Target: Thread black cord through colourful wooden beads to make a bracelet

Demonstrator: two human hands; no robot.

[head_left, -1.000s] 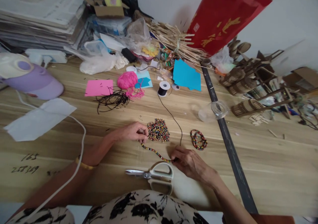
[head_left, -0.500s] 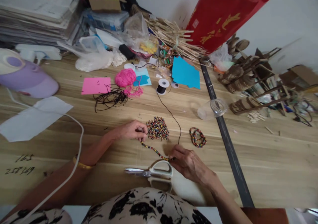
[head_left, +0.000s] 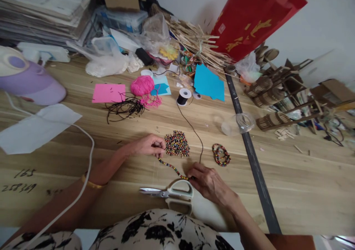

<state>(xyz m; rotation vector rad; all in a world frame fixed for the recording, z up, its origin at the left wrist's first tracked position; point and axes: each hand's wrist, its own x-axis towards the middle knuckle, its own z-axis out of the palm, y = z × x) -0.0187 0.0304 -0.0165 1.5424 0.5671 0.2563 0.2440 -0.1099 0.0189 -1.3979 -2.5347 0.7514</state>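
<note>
left hand (head_left: pixel 148 145) fingers pinch bead strand (head_left: pixel 172 167) by bead pile (head_left: pixel 176 144) | right hand (head_left: pixel 206 181) fingers pinch other end

**A Home Craft Table, Deep in Clutter**

The wooden table (head_left: pixel 291 168) served as a handicraft bench. Loose beads (head_left: pixel 176 144) lay heaped beside a bead strand (head_left: pixel 172 167) and bracelets (head_left: pixel 221 155). Around them were a cord spool (head_left: pixel 183 96), scissors (head_left: pixel 169 193), pink yarn (head_left: pixel 142 85) and coloured paper (head_left: pixel 208 83). Bamboo sticks (head_left: pixel 194 43) and small stick-built models (head_left: pixel 273 91) crowded the far right. Stacked newspapers (head_left: pixel 41 9), plastic bags (head_left: pixel 107 65), a purple cap (head_left: pixel 30 83) and a red bag (head_left: pixel 249 17) against a plain white wall suggested a home rather than a shop.
</note>
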